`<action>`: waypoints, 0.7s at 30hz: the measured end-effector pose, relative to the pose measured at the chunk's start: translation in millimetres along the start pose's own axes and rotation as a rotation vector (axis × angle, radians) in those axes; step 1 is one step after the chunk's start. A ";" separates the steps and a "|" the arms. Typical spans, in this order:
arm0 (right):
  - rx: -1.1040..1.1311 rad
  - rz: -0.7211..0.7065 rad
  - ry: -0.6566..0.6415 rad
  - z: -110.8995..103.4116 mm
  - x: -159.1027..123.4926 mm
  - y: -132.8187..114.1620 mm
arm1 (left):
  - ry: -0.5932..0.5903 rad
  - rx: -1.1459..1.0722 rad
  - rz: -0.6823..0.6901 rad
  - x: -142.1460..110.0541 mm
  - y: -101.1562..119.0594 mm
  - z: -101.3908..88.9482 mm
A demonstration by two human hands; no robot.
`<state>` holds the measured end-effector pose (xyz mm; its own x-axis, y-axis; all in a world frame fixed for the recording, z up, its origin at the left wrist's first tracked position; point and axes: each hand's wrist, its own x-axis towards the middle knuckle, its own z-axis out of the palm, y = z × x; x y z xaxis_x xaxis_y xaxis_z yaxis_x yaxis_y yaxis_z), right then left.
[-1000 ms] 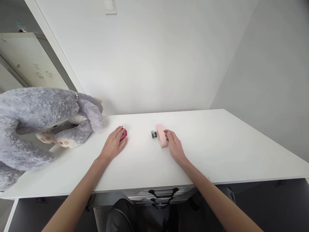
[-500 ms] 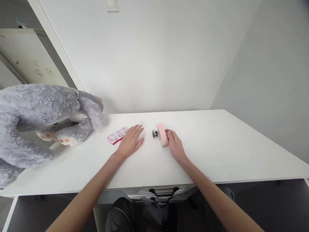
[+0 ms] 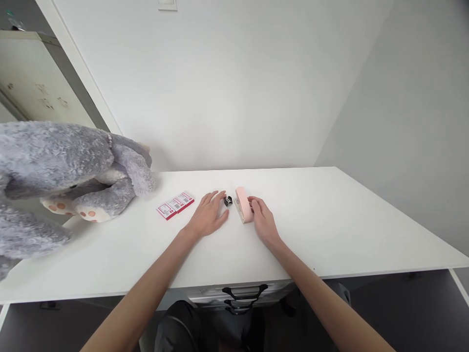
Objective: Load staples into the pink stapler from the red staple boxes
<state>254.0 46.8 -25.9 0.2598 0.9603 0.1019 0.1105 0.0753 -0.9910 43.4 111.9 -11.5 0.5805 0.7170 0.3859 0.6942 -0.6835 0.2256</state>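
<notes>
Near the centre of the frame, a pink stapler [image 3: 244, 204] lies on the white worktop [image 3: 337, 220], its long body running up and down the picture with a slight tilt. The right hand [image 3: 262, 218] is at its right side, fingers curled in against it; whether they grip it cannot be told. Just left of the stapler sits a small black-and-silver object [image 3: 228, 201], too small to identify for certain. The left hand [image 3: 212, 214] reaches to it from the lower left, palm down, thumb and forefinger spread wide on its near and far sides; contact is unclear. Further left, well apart from the stapler, small red-and-white boxes [image 3: 176, 205] with printed labels lie end to end in a slanting row. A large grey plush toy [image 3: 58, 154] slumps over the worktop at the left edge of the frame, and black drawer handles [image 3: 245, 294] show at bottom centre.
</notes>
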 end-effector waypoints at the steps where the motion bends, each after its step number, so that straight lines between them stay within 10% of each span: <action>1: -0.007 0.000 0.003 -0.1 0.0 0.1 | 0.011 0.034 -0.021 0.7 -1.5 1.4; 9: -0.024 0.002 -0.001 -1.5 -2.4 -1.1 | 0.248 0.350 -0.330 0.3 -28.3 7.8; 21: -0.016 0.013 -0.014 -2.9 -4.2 -3.6 | 0.287 0.444 -0.663 -6.8 -30.8 3.9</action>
<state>255.3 41.7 -22.5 0.2476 0.9649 0.0879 0.1223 0.0589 -0.9907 19.7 128.7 -24.6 -0.0945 0.8470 0.5232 0.9904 0.0265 0.1359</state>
